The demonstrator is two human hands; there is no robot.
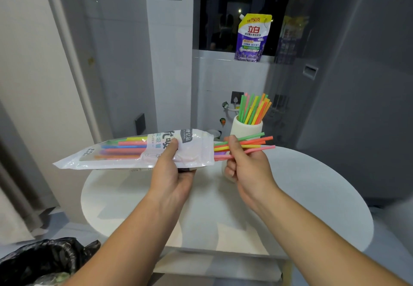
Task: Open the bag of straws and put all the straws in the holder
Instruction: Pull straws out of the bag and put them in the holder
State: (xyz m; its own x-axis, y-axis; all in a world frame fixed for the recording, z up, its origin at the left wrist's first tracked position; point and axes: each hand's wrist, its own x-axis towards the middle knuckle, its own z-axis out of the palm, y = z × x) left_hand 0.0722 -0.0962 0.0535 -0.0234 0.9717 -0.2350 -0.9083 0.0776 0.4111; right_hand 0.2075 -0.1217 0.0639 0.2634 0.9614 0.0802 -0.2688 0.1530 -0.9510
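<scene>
A clear and white plastic bag of straws [125,151] lies level above the round white table, its open mouth pointing right. My left hand [173,169] grips the bag near that mouth. Several coloured straws [252,143] stick out of the mouth, and my right hand [243,162] is closed around them just right of the bag. More straws show inside the bag at its left half. Behind my right hand stands a white cylindrical holder [245,129] with several green, yellow, orange and pink straws [253,107] upright in it.
The round white table [301,196] carries the holder. A purple detergent pouch [252,37] stands on the window ledge behind. A bin with a black liner [42,261] sits at the lower left. A grey appliance [357,84] fills the right side.
</scene>
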